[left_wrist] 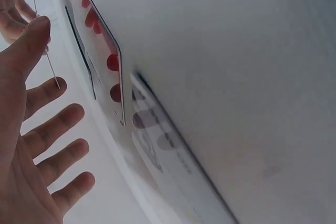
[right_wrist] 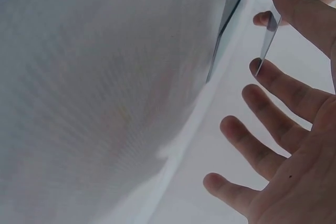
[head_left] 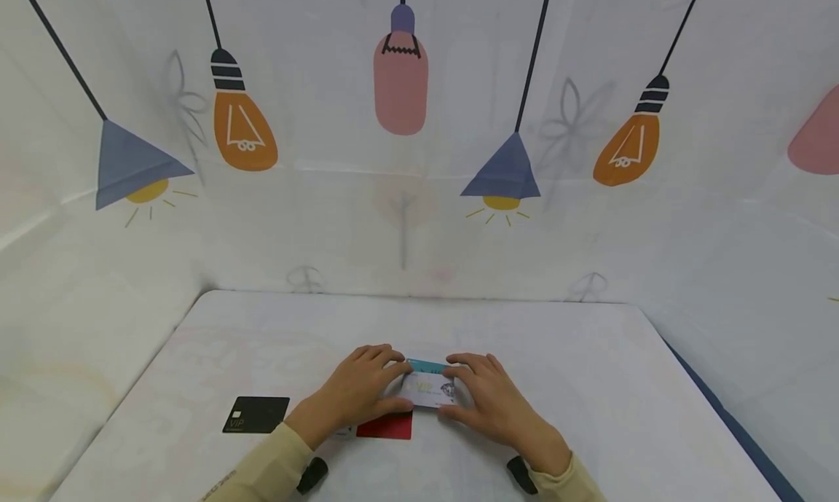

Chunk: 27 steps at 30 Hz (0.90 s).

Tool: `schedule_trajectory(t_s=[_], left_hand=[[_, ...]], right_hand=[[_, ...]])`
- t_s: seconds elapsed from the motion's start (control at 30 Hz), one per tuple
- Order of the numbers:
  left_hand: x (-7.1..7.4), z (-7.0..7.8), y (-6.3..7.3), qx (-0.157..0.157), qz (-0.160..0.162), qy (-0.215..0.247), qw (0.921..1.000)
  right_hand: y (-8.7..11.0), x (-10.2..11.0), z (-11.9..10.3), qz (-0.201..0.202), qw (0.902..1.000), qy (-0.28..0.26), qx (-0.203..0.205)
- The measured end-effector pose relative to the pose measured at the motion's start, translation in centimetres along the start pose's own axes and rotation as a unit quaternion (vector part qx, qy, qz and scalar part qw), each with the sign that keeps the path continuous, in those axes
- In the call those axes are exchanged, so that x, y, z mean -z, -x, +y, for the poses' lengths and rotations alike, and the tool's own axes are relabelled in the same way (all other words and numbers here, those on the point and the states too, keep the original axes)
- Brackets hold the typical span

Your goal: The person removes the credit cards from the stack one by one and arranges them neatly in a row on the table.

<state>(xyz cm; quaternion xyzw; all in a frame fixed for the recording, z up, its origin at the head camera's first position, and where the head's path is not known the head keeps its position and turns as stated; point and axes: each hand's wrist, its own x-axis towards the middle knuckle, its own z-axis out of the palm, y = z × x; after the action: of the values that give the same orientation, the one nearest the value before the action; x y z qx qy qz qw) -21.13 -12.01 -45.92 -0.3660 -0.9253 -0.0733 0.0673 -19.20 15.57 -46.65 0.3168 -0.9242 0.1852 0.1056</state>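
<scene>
Both hands hold a white VIP card [head_left: 429,390] in front of me, one at each short end. My left hand [head_left: 363,385] pinches its left end between thumb and index finger, the other fingers spread. At the right end, the thumb and index finger of my right hand [head_left: 488,400] grip it. The right wrist view catches the held card [right_wrist: 270,40] nearly edge-on, raised off the table. Just behind it lies a teal card [head_left: 426,366], partly covered in the head view. A red card [head_left: 385,427] lies below my left hand, its upper part hidden.
A black VIP card [head_left: 255,414] lies to the left of my left wrist. Beside the red card a pale card [head_left: 345,432] shows only a sliver under the wrist. The white table [head_left: 557,349] meets a cloth backdrop [head_left: 328,218] printed with lamps.
</scene>
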Motion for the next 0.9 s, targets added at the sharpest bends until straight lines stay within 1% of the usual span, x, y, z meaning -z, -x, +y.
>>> schedule_trajectory(t_s=[0.2, 0.33, 0.43, 0.73, 0.9], left_hand=[[-0.2, 0.3, -0.2, -0.004, 0.005, -0.012, 0.9999], [-0.3, 0.5, -0.3, -0.011, 0.017, -0.014, 0.9997], [-0.3, 0.7, -0.5, -0.013, 0.017, -0.012, 0.9997], [-0.4, 1.2, -0.9, 0.003, -0.013, 0.002, 0.9999], [-0.7, 1.5, -1.2, 0.003, -0.026, -0.008, 0.9996]], right_hand=[[0.3, 0.1, 0.0, 0.005, 1.0, 0.0, 0.004], [0.5, 0.2, 0.1, 0.002, 1.0, 0.0, -0.005], [0.6, 0.3, 0.2, -0.002, 0.9999, -0.001, -0.012], [1.0, 0.3, 0.7, -0.004, 0.9999, 0.005, -0.014], [1.3, 0.3, 0.9, -0.005, 0.9999, 0.008, -0.014]])
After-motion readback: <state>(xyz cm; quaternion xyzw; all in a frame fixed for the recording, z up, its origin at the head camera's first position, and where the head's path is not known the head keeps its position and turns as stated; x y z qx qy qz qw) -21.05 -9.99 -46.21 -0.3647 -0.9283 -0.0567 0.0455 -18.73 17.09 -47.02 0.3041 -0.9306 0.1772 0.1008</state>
